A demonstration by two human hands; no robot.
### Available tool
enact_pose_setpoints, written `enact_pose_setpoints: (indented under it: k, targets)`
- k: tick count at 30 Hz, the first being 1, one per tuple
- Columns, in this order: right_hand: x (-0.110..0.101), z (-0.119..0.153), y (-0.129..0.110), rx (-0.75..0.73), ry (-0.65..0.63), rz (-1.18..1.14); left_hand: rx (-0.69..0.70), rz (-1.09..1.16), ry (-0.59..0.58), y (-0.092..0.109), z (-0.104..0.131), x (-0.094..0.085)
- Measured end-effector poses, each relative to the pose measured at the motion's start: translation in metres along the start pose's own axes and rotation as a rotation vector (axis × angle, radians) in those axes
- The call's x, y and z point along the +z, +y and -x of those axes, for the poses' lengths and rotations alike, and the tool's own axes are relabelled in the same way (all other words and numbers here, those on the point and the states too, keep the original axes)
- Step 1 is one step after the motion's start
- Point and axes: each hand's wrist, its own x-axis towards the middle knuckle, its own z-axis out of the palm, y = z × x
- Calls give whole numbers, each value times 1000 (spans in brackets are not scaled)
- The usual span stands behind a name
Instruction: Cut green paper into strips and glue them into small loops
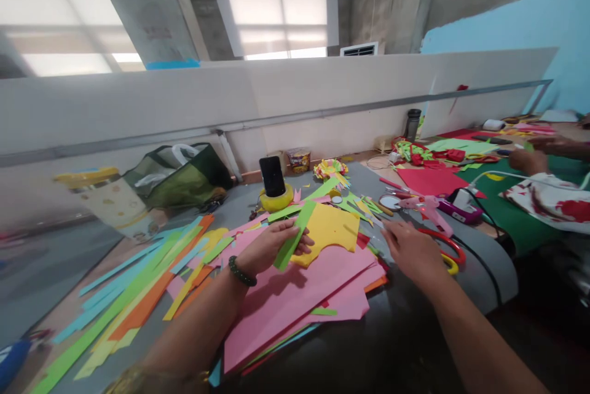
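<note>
My left hand, with a dark beaded bracelet at the wrist, pinches a green paper strip between thumb and fingers. The strip stands tilted in front of a yellow paper piece with a curved cut edge. Beneath both lies a stack of pink paper sheets. My right hand is closed to the right of the yellow piece, its fingertips by a slim greyish thing; what it grips is too blurred to name. Red-handled scissors lie just beside that hand.
Coloured paper strips spread at left, near a patterned tumbler and green bag. A phone leans on yellow tape. A pink glue gun lies at right; another person's hands are beyond.
</note>
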Motion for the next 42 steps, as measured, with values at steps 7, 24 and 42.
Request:
enact_pose_setpoints:
  k: [7, 24, 42]
  targets:
    - [11, 8, 8, -68, -174, 127, 31, 152, 230, 0, -4, 5]
    - [20, -48, -112, -880, 145, -672, 212, 253, 280, -11, -9, 21]
    - [38, -55, -107, 41, -592, -1504, 279, -148, 343, -15, -8, 22]
